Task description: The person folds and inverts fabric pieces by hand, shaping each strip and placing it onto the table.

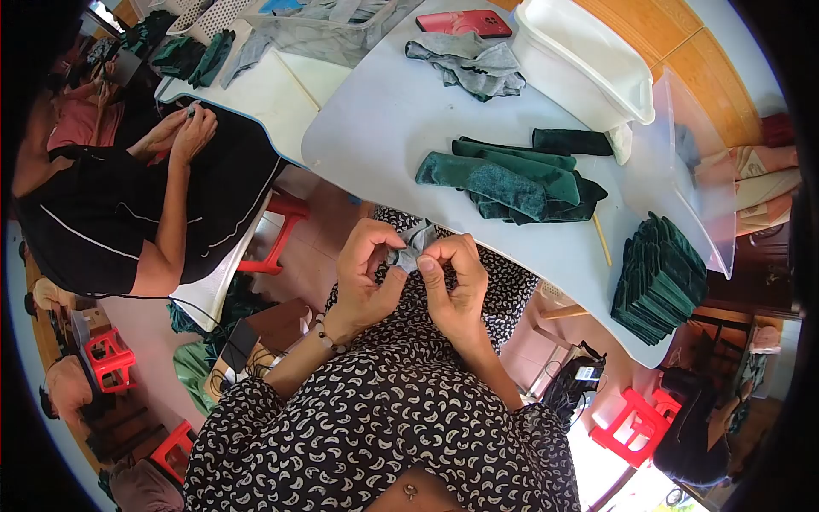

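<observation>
Over my lap, my left hand (373, 266) and my right hand (452, 277) pinch a small grey and dark green fabric piece (413, 247) between thumbs and fingers. Most of its shape is hidden by the fingers. On the white table (375, 111) beyond lies a loose pile of dark green velvet pieces (503, 183). A neat stack of green velvet pieces (659, 277) sits at the table's right end, with a thin wooden stick (602, 239) between the two. Farther back is a crumpled grey cloth piece (469, 64).
A white plastic bin (584, 60) and a red phone (463, 23) are at the table's back. A clear plastic sheet (682, 171) stands at the right. To my left, a co-worker in black (145, 196) handles a small piece. Red stools (636, 427) stand on the floor.
</observation>
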`<state>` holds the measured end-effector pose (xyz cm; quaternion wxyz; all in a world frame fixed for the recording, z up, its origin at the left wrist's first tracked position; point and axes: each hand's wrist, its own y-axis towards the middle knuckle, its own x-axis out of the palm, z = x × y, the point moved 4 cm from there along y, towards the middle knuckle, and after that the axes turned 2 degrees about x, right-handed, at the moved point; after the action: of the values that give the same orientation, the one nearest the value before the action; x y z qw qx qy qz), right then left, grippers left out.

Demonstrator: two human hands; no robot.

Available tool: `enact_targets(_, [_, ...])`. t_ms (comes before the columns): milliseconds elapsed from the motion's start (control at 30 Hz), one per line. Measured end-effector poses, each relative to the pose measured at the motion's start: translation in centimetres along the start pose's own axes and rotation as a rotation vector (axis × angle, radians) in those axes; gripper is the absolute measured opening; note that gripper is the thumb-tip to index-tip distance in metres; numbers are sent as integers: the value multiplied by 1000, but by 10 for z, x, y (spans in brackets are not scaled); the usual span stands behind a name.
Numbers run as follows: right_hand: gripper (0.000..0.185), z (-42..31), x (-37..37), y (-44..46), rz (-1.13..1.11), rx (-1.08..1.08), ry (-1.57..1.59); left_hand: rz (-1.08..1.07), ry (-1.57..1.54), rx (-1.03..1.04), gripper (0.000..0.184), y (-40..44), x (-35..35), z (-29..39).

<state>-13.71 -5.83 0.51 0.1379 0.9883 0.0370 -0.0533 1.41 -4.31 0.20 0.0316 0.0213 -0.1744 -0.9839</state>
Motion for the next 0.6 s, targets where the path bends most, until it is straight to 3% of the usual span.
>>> enact_targets(200, [8, -6, -1, 4, -42, -143, -65, 29, -84, -44, 29, -2, 2, -1])
enact_targets(300, [11, 0, -1, 2, -109, -85, -42, 7, -157, -113, 31, -3, 0, -5])
enact_targets(400, [22, 7, -5, 2, 32, 164, 287, -61, -132, -61, 32, -1, 1, -3])
enact_targets(567, [17, 13, -6, 8, -93, 194, 220, -132, -155, -118, 36, 1, 3, -2])
enact_targets(600, [15, 12, -7, 9, -49, 185, 329, -132, -155, -118, 36, 1, 3, -3])
